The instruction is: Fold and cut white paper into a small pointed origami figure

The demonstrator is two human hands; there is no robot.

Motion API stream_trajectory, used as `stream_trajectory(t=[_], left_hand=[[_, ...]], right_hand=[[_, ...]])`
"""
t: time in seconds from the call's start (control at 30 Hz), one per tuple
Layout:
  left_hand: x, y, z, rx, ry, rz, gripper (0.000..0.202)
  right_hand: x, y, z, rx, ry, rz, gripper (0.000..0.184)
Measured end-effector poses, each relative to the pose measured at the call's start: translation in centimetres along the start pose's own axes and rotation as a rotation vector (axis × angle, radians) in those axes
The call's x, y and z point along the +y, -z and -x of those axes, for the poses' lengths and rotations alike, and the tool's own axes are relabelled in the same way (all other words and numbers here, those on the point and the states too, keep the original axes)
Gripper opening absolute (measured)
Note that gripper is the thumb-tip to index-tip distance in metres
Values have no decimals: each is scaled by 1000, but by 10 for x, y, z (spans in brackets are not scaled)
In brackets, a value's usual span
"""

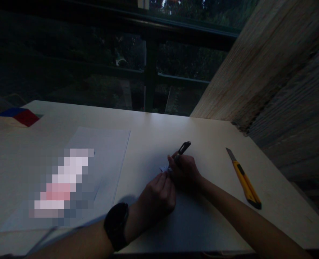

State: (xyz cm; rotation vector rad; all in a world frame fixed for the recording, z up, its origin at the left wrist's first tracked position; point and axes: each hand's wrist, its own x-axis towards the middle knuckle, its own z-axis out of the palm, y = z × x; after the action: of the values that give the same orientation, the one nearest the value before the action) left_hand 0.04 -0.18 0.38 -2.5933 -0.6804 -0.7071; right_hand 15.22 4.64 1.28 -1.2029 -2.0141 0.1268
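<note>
Near the middle of the white table (148,124), my right hand (185,171) is closed around a black pen (185,146), which slants up and to the right. The pen's tip is hidden by the fingers. My left hand (159,192), with a dark watch (116,225) on its wrist, pinches a small piece of white paper (164,168) right beside the pen hand. Most of that piece is covered by fingers. Dim light hides what is marked on it.
A yellow utility knife (245,183) lies to the right with its blade out. Larger white paper sheets (105,138), partly blurred by pixels, lie at left. A block with blue and red faces (26,117) stands far left. A wooden post (229,64) and a window border the table.
</note>
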Motion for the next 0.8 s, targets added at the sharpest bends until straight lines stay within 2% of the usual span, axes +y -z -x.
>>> stream_trajectory(t=[0.3,0.43,0.6,0.7,0.8], left_hand=[[0,-1,1,-16,4,-13,20],[1,-1,1,-7,5,-8,22],[0,-2,2,14,9,-18,23],[0,-2,2,13,9,-23,25],[0,-2,2,23,8,-20,25]], right_hand=[[0,-1,0,0,-6,6,32],[-2,3,0,97,-37,-44,29],[-4,6,-2,219,-195,-143,21],[-2,8,-6,214,-228,-247,17],[3,15,-12,189,-194,-297,17]])
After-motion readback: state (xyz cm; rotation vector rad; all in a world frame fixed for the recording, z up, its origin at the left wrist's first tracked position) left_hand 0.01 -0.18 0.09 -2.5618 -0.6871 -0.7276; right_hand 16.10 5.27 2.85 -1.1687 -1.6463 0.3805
